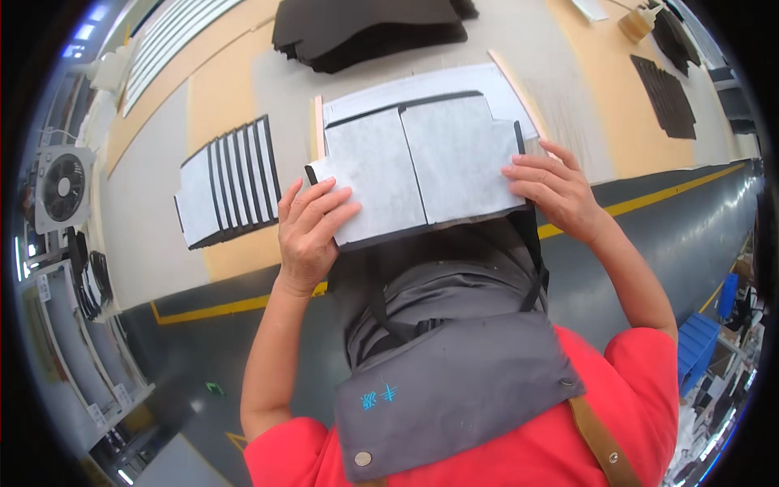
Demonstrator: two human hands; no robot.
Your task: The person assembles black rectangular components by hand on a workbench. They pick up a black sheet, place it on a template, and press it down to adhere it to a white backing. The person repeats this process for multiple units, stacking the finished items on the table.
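At the near edge of the table lies a white panel (462, 158) with black edges, and a dark seam splits it into two halves. My left hand (312, 219) grips its left side, fingers laid over the white face and thumb out of sight. On the opposite side my right hand (556, 183) holds the right edge, its fingertips resting on the panel's face. The panel's near edge hangs over the front of the table, above my grey apron (454, 390). Behind it shows a white sheet (414, 88) between two pale strips, the right one (515, 91) slanting.
Overlapping white pieces with black edges (231, 183) lie to the left. A pile of dark sheets (365, 32) sits at the far side. Further right are fanned dark pieces (664, 97) and a yellowish bottle (637, 23). A fan (63, 187) stands beyond the left edge.
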